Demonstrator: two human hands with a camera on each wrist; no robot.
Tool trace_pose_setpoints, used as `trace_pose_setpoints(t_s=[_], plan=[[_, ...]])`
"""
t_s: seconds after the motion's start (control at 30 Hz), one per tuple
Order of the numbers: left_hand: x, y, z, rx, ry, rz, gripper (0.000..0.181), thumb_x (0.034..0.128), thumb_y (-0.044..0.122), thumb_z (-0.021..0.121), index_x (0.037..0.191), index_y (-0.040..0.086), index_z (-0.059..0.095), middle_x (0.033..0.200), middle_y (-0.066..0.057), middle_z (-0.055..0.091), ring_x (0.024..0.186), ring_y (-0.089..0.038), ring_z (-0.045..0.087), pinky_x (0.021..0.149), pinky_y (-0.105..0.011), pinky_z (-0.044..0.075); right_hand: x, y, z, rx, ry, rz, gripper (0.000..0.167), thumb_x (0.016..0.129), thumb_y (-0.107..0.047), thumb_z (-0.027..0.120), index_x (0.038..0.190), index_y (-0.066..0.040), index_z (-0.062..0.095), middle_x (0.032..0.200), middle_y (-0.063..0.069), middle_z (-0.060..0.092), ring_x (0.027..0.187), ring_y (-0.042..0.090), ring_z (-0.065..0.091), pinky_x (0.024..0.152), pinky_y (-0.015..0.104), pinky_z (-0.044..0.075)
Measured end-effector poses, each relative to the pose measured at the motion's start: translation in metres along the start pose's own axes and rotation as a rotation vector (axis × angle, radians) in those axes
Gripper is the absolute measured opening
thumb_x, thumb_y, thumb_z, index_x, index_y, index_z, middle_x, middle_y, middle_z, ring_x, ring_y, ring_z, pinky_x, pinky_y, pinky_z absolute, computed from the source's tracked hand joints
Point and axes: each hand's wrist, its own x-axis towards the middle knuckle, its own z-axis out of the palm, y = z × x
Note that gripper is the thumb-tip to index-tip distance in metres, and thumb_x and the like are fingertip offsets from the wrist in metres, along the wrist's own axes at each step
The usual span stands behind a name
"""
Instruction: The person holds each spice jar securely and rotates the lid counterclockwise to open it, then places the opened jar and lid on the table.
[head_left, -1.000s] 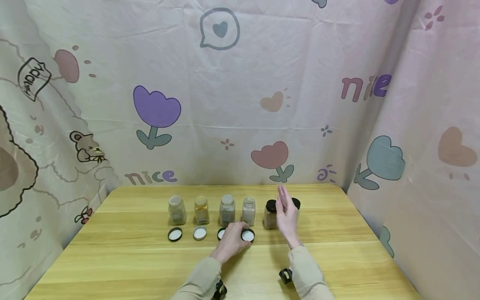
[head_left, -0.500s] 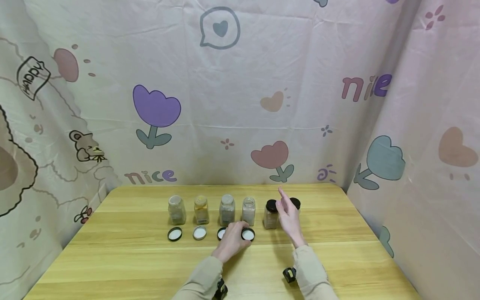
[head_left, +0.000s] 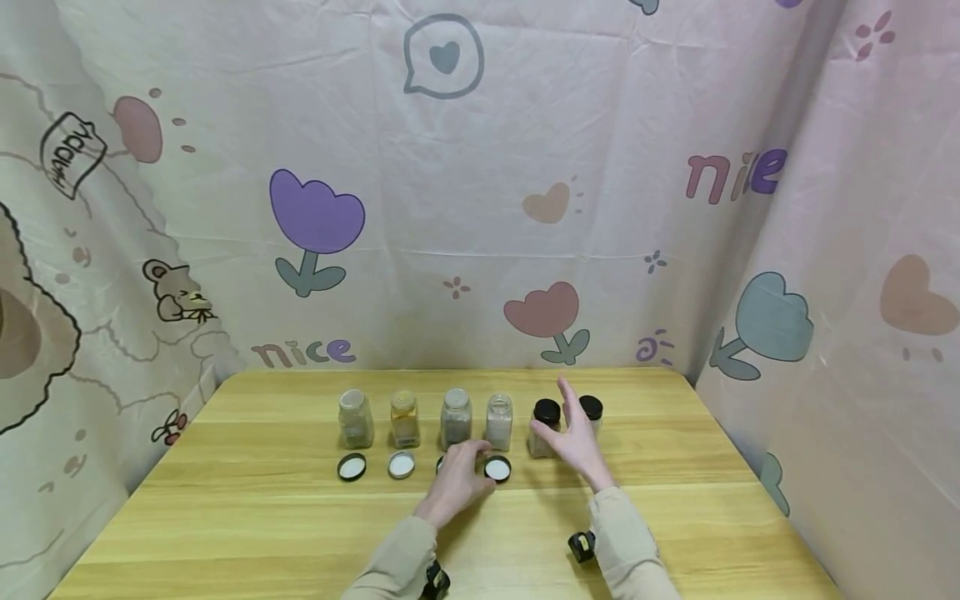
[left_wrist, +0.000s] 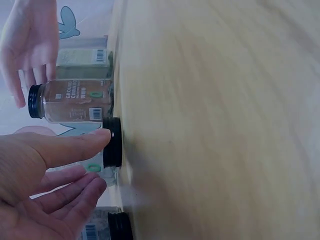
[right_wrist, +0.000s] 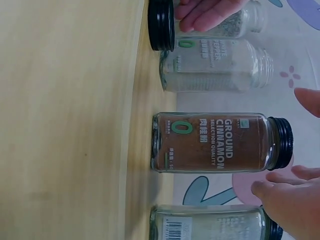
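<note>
My right hand (head_left: 577,437) is beside the ground cinnamon jar (right_wrist: 215,142), thumb and fingers spread about its black lid (right_wrist: 283,143), with a gap showing in the right wrist view. My left hand (head_left: 455,482) is by a black lid (head_left: 497,469) lying white side up in front of the uncapped white pepper jar (head_left: 498,423). In the left wrist view, the thumb tip is at that lid's edge and the other fingers are apart from it, loosely bent. Another lid (left_wrist: 120,227) is partly hidden behind the left hand in the head view.
Three more uncapped jars stand leftward: one greyish (head_left: 456,421), one yellow (head_left: 404,421), one pale (head_left: 356,421). Two loose lids, one pale-rimmed (head_left: 401,465) and one black-rimmed (head_left: 352,467), lie before them. A black-capped jar (head_left: 592,408) stands right of the cinnamon. A patterned curtain (head_left: 450,208) hangs behind the table (head_left: 285,533).
My right thumb and fingers have spread apart around the cinnamon jar's top. The left hand has drawn slightly left from the fourth lid, which stays on the table.
</note>
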Motion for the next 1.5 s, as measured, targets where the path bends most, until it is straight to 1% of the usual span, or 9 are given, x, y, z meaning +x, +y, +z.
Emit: trace_pose_setpoints(t_s=[0.23,0.4,0.57,0.7,0.8,0.87,1.1,1.27,1.5], plan=[[-0.003,-0.003,-0.008,-0.061,-0.014,-0.065,0.050,0.0740,0.007,0.087,0.117,-0.006,0.066,0.116,-0.023,0.070,0.106,-0.037,0.066,0.092,-0.051,0.057,0.003,0.005,0.002,0.038,-0.005,0.014,0.091,0.087,-0.006,0.075,0.158,0.000,0.019,0.164,0.025,0.024,0.154,0.043,0.019,0.129,0.055,0.015],[-0.003,-0.004,-0.011,-0.070,0.012,-0.068,0.054,0.0739,0.018,0.089,0.118,-0.005,0.066,0.115,-0.022,0.071,0.104,-0.034,0.068,0.092,-0.047,0.059,0.005,0.008,0.004,0.056,-0.027,0.033,0.090,0.087,-0.002,0.075,0.158,-0.003,0.020,0.161,0.024,0.030,0.153,0.042,0.022,0.129,0.056,0.015],[-0.004,-0.003,-0.014,-0.095,0.024,-0.076,0.058,0.0741,0.022,0.089,0.120,-0.004,0.065,0.117,-0.020,0.071,0.104,-0.033,0.069,0.093,-0.047,0.059,0.005,0.010,0.005,0.058,-0.036,0.042,0.087,0.086,0.001,0.074,0.157,-0.004,0.024,0.157,0.025,0.036,0.150,0.044,0.029,0.127,0.059,0.022],[-0.006,-0.004,-0.015,-0.106,0.039,-0.054,0.058,0.0744,0.024,0.089,0.119,-0.004,0.065,0.115,-0.020,0.071,0.102,-0.033,0.070,0.091,-0.046,0.060,0.005,0.010,0.004,0.045,-0.044,0.029,0.087,0.083,0.005,0.075,0.154,-0.001,0.027,0.152,0.026,0.042,0.142,0.044,0.041,0.122,0.059,0.030],[-0.006,-0.004,-0.016,-0.122,0.049,-0.042,0.057,0.0747,0.024,0.089,0.119,-0.003,0.065,0.115,-0.019,0.071,0.102,-0.033,0.070,0.092,-0.045,0.060,0.004,0.011,0.004,0.053,-0.052,0.032,0.087,0.080,0.008,0.075,0.153,-0.001,0.029,0.150,0.027,0.045,0.138,0.044,0.046,0.122,0.058,0.031],[-0.006,-0.004,-0.016,-0.130,0.052,-0.027,0.057,0.0752,0.023,0.089,0.120,-0.004,0.065,0.114,-0.019,0.071,0.102,-0.033,0.070,0.091,-0.045,0.060,0.004,0.013,0.003,0.060,-0.059,0.045,0.087,0.079,0.009,0.075,0.153,-0.002,0.030,0.149,0.028,0.045,0.138,0.044,0.045,0.124,0.057,0.029],[-0.007,-0.002,-0.018,-0.166,0.037,-0.036,0.060,0.0768,0.025,0.088,0.123,-0.003,0.063,0.116,-0.019,0.071,0.105,-0.032,0.070,0.094,-0.044,0.060,0.003,0.017,0.001,0.040,-0.069,0.036,0.083,0.078,0.013,0.073,0.150,-0.002,0.034,0.146,0.029,0.048,0.140,0.045,0.043,0.124,0.061,0.026],[-0.007,0.000,-0.020,-0.203,0.050,-0.019,0.058,0.0773,0.023,0.087,0.123,-0.004,0.063,0.117,-0.021,0.071,0.107,-0.031,0.069,0.096,-0.043,0.059,0.004,0.021,-0.001,0.054,-0.095,0.061,0.082,0.080,0.017,0.065,0.151,-0.006,0.033,0.153,0.030,0.040,0.147,0.046,0.033,0.126,0.061,0.020],[-0.010,-0.003,-0.021,-0.264,0.058,-0.008,0.059,0.0778,0.021,0.087,0.125,-0.004,0.063,0.119,-0.022,0.070,0.108,-0.033,0.069,0.097,-0.042,0.059,-0.001,0.020,-0.005,0.062,-0.134,0.053,0.079,0.081,0.021,0.060,0.151,-0.001,0.031,0.158,0.033,0.030,0.149,0.050,0.024,0.125,0.064,0.018]])
